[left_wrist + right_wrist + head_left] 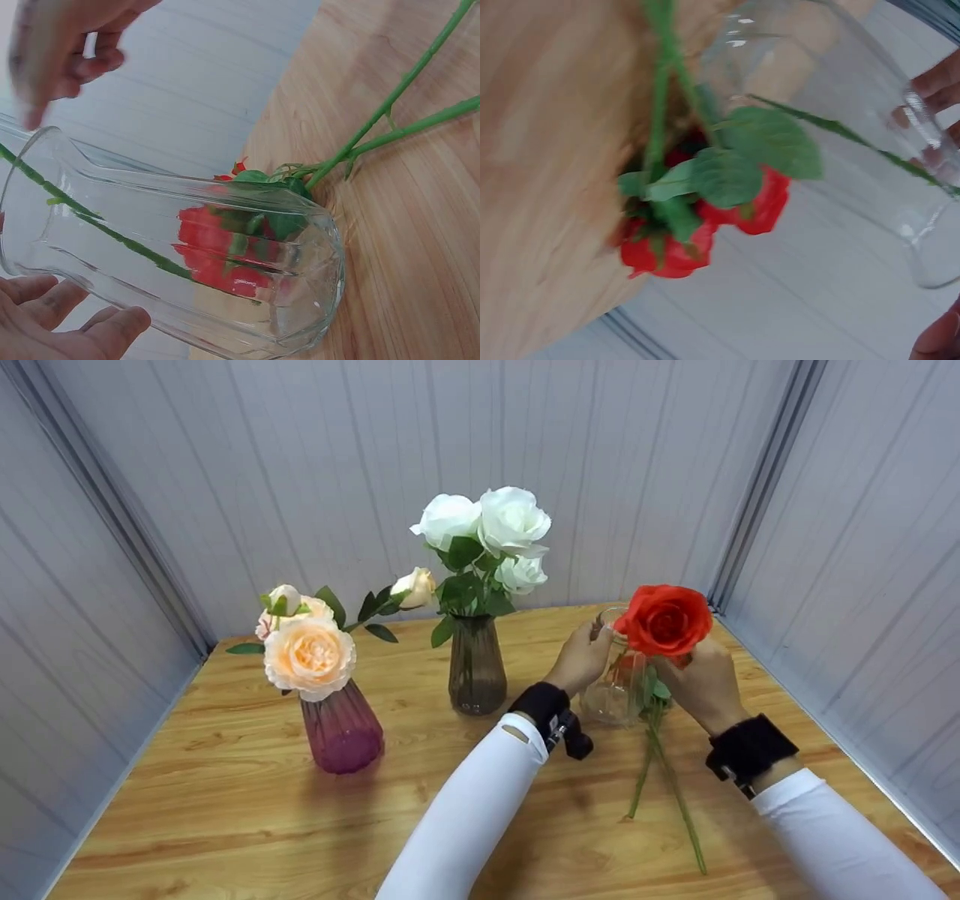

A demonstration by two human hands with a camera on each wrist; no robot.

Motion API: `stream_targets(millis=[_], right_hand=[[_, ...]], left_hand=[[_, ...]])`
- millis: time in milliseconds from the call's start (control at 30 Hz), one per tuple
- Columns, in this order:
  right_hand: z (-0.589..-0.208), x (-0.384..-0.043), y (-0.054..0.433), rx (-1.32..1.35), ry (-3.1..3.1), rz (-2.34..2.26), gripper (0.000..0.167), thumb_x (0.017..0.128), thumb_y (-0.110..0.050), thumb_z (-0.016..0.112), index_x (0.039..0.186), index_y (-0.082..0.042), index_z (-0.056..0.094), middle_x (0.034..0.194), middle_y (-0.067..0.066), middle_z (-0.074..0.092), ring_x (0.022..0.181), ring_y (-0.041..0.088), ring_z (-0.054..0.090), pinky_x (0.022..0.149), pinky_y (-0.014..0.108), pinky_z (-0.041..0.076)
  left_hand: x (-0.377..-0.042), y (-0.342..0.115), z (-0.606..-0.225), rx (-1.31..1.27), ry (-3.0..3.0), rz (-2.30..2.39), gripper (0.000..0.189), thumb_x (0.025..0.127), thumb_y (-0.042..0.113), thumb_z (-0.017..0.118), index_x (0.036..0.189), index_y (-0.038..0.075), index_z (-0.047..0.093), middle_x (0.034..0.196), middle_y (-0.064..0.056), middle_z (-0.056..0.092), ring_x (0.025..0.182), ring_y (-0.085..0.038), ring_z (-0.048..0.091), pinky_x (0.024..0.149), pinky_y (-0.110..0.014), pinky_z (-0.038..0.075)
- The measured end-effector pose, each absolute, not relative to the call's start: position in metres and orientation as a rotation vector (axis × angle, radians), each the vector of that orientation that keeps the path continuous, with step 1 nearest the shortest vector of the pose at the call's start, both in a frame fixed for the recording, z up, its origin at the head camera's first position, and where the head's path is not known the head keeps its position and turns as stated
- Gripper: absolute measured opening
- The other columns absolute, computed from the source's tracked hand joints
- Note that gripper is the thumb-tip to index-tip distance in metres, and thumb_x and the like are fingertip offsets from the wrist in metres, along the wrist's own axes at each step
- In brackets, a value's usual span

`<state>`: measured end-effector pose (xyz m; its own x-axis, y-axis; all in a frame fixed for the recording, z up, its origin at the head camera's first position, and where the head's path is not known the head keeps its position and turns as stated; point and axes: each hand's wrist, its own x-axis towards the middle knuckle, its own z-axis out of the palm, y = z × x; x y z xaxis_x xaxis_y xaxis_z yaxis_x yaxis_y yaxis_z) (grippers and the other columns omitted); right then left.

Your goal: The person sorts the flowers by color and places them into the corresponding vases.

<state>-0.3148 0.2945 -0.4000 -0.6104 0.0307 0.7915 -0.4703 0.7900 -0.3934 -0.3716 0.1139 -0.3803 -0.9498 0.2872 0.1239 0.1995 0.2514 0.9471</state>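
My left hand (583, 661) grips a clear glass vase (609, 703) near its mouth; in the left wrist view its fingers (112, 330) lie along the outside of the neck. A red rose (667, 619) stands in the vase, its green stem (120, 234) slanting down inside. My right hand (706, 684) is beside this bloom, partly hidden by it. In the left wrist view that hand is blurred above the rim, fingers loosely bent, with nothing visible between them. More red roses (667, 247), with leaves and two long stems (679, 795), lie on the table beside the vase.
A brown vase (478, 675) of white roses (514, 521) stands at the back centre. To the left is a purple vase (343, 739) with peach flowers (309, 656), one bud branch reaching right. Panelled walls (300, 472) enclose the wooden table (225, 817).
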Motion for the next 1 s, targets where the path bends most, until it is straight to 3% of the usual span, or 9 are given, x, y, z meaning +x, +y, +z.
stream_targets(millis=[300, 433, 533, 667, 733, 800, 900, 967, 1000], right_hand=[[-0.42, -0.3, 0.312, 0.234, -2.469, 0.79, 0.009, 0.097, -0.003, 0.076, 0.099, 0.001, 0.068, 0.079, 0.012, 0.066, 0.069, 0.018, 0.058, 0.065, 0.028, 0.044], [-0.421, -0.296, 0.317, 0.227, -2.759, 0.816, 0.011, 0.097, -0.008, 0.077, 0.096, 0.002, 0.072, 0.085, 0.015, 0.071, 0.073, 0.022, 0.062, 0.063, 0.032, 0.048], [-0.423, -0.295, 0.318, 0.243, -2.921, 0.824, 0.015, 0.094, -0.011, 0.08, 0.085, 0.0, 0.074, 0.08, 0.01, 0.069, 0.067, 0.02, 0.061, 0.058, 0.032, 0.048], [-0.428, -0.292, 0.317, 0.235, -3.083, 0.92, 0.024, 0.094, -0.007, 0.077, 0.071, -0.001, 0.07, 0.059, -0.002, 0.057, 0.049, 0.011, 0.051, 0.049, 0.028, 0.041], [-0.431, -0.291, 0.316, 0.236, -3.131, 1.011, 0.024, 0.094, -0.003, 0.073, 0.071, 0.0, 0.069, 0.052, -0.003, 0.053, 0.046, 0.01, 0.049, 0.047, 0.026, 0.041], [-0.433, -0.289, 0.316, 0.213, -3.167, 1.09, 0.022, 0.094, 0.0, 0.069, 0.072, -0.001, 0.067, 0.053, -0.002, 0.055, 0.046, 0.011, 0.051, 0.047, 0.025, 0.042], [-0.438, -0.289, 0.317, 0.171, -3.177, 1.142, 0.007, 0.09, 0.003, 0.068, 0.083, 0.001, 0.067, 0.057, 0.002, 0.06, 0.048, 0.012, 0.058, 0.046, 0.026, 0.047], [-0.441, -0.29, 0.318, 0.137, -3.168, 1.164, 0.021, 0.088, 0.005, 0.068, 0.108, 0.008, 0.065, 0.059, 0.004, 0.062, 0.048, 0.011, 0.06, 0.046, 0.026, 0.048], [-0.441, -0.29, 0.319, 0.127, -3.164, 1.161, 0.019, 0.087, 0.005, 0.067, 0.106, 0.008, 0.065, 0.058, 0.004, 0.062, 0.047, 0.011, 0.06, 0.046, 0.026, 0.049]], left_hand=[[-0.371, 0.113, -0.381, 0.479, 2.447, 1.79, 0.046, 0.118, 0.033, 0.043, 0.148, 0.002, 0.058, 0.151, -0.017, 0.064, 0.144, -0.031, 0.058, 0.119, -0.042, 0.048], [-0.372, 0.113, -0.381, 0.47, 2.446, 1.805, 0.039, 0.118, 0.032, 0.045, 0.136, 0.003, 0.063, 0.124, -0.012, 0.069, 0.113, -0.025, 0.066, 0.096, -0.033, 0.053], [-0.373, 0.113, -0.381, 0.464, 2.43, 1.82, 0.034, 0.118, 0.031, 0.046, 0.127, 0.004, 0.063, 0.108, -0.009, 0.062, 0.093, -0.021, 0.057, 0.081, -0.03, 0.046], [-0.373, 0.113, -0.382, 0.463, 2.44, 1.795, 0.04, 0.118, 0.034, 0.044, 0.135, 0.004, 0.063, 0.13, -0.012, 0.069, 0.118, -0.023, 0.065, 0.099, -0.034, 0.052], [-0.372, 0.113, -0.382, 0.464, 2.445, 1.781, 0.044, 0.118, 0.035, 0.043, 0.142, 0.003, 0.061, 0.145, -0.013, 0.066, 0.137, -0.026, 0.061, 0.113, -0.038, 0.049], [-0.371, 0.113, -0.381, 0.464, 2.438, 1.782, 0.046, 0.118, 0.035, 0.042, 0.146, 0.002, 0.059, 0.149, -0.016, 0.065, 0.142, -0.03, 0.059, 0.117, -0.043, 0.048], [-0.371, 0.113, -0.381, 0.463, 2.423, 1.793, 0.046, 0.118, 0.034, 0.042, 0.147, 0.002, 0.059, 0.149, -0.017, 0.065, 0.142, -0.031, 0.059, 0.118, -0.045, 0.048], [-0.371, 0.113, -0.381, 0.464, 2.415, 1.801, 0.043, 0.118, 0.034, 0.043, 0.144, 0.003, 0.06, 0.141, -0.016, 0.067, 0.132, -0.029, 0.063, 0.109, -0.041, 0.051], [-0.372, 0.113, -0.381, 0.465, 2.409, 1.809, 0.041, 0.118, 0.034, 0.044, 0.14, 0.004, 0.062, 0.134, -0.014, 0.069, 0.123, -0.026, 0.065, 0.103, -0.038, 0.053]])
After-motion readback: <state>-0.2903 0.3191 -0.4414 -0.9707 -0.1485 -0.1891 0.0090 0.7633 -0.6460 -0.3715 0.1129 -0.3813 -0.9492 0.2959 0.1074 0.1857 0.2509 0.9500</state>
